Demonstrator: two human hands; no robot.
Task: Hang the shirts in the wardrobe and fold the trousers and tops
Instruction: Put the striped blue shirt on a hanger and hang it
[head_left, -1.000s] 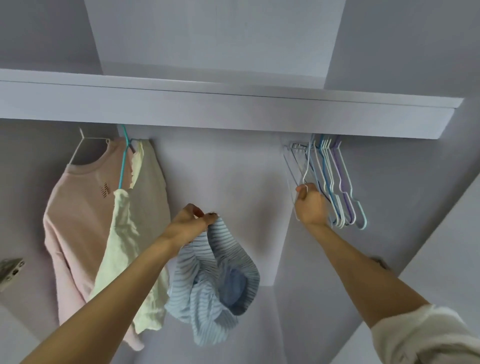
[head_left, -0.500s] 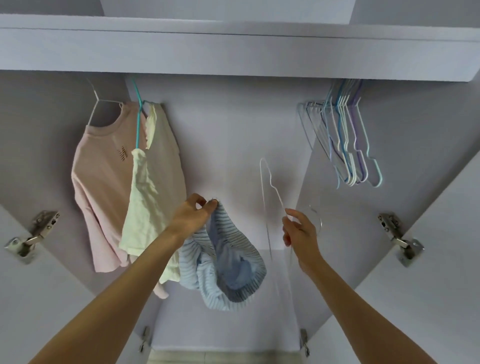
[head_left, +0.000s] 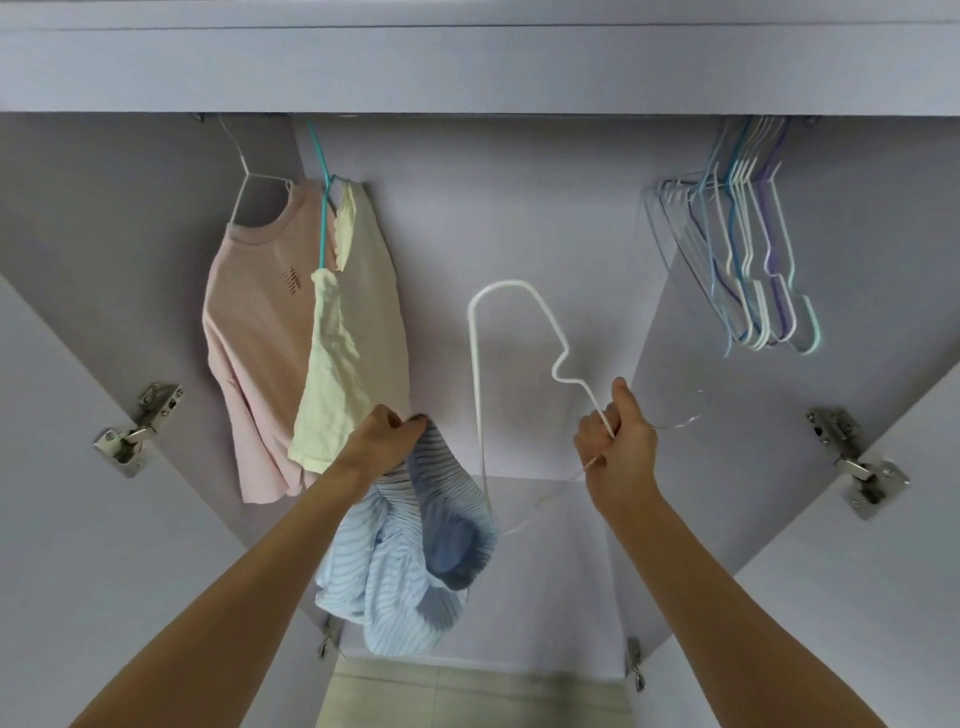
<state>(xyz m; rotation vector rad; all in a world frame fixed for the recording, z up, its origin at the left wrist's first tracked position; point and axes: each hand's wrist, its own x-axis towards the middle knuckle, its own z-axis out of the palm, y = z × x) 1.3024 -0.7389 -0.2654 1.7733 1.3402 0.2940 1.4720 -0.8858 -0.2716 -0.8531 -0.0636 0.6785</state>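
My left hand (head_left: 382, 441) grips the top of a blue-and-white striped shirt (head_left: 410, 551), which hangs bunched below it in front of the open wardrobe. My right hand (head_left: 615, 441) grips a white wire hanger (head_left: 498, 332) near its neck, with the hanger tilted and one shoulder loop sticking up to the left. Hanger and shirt are apart. On the left of the rail hang a pink top (head_left: 254, 332) on a white hanger and a pale yellow top (head_left: 353, 332) on a teal hanger.
Several empty pastel hangers (head_left: 753, 260) hang bunched at the right end of the rail. Both wardrobe doors stand open, with metal hinges at the left (head_left: 137, 428) and right (head_left: 852, 462). A shelf edge (head_left: 467, 67) runs above. Tiled floor (head_left: 467, 696) shows below.
My right hand took a white hanger off the right bunch and brought it down to the middle, turning it. The view tilted down; my left hand kept holding the striped shirt.
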